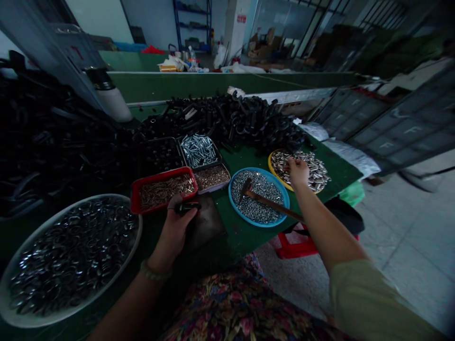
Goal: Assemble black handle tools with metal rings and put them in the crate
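My left hand (178, 222) grips a small black part (188, 206) above a dark flat metal plate (208, 220), close to a red tray (163, 189) of thin pins. My right hand (297, 170) reaches into a yellow-rimmed dish (273, 166) of shiny metal cylinders (316, 173), fingers bent together at the pile; what they pinch is too small to make out. Between the hands stands a blue dish (232, 201) full of small metal nuts (261, 187). Across it lies a hammer (265, 201) with a wooden handle.
A wide pale basin (138, 227) of dark shiny rings stands at the left. Behind are a tray of silver screws (198, 150), a tray of small rivets (213, 177) and heaped black parts (241, 118). A flask (113, 99) stands back left; a red stool (298, 246) is below right.
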`<state>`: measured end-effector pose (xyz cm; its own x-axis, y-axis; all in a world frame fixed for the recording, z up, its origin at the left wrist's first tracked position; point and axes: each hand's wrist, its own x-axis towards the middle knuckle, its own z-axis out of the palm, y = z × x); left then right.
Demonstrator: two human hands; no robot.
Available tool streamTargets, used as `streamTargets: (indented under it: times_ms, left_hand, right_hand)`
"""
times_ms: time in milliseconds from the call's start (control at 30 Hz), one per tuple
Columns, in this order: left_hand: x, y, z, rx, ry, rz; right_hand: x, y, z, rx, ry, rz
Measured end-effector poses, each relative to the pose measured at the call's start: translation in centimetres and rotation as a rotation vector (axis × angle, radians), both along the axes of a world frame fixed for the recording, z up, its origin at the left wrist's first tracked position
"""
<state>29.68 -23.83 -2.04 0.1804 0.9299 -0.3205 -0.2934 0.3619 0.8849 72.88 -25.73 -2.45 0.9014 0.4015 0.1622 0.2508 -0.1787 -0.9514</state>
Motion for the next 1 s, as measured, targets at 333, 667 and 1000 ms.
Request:
streamTargets:
  times_ms: [333,667,1000]
  left_hand:
    - [0.6,0.3,0.4,0.523,0.435,-0.091]
    - [-0.6,1.2,2.2,0.768,0.514,-0.118]
    - [-0.9,3.9,3.2,0.535,0.514,-0.612]
  right_hand:
    - [-14.8,-0.4,4.3,0.09,0.143,0.772]
    - [-25.6,0.6,4.4,0.018,-0.048,1.285]
    - [-24.8,4.1,7.6,-0.29,-0.71,1.555]
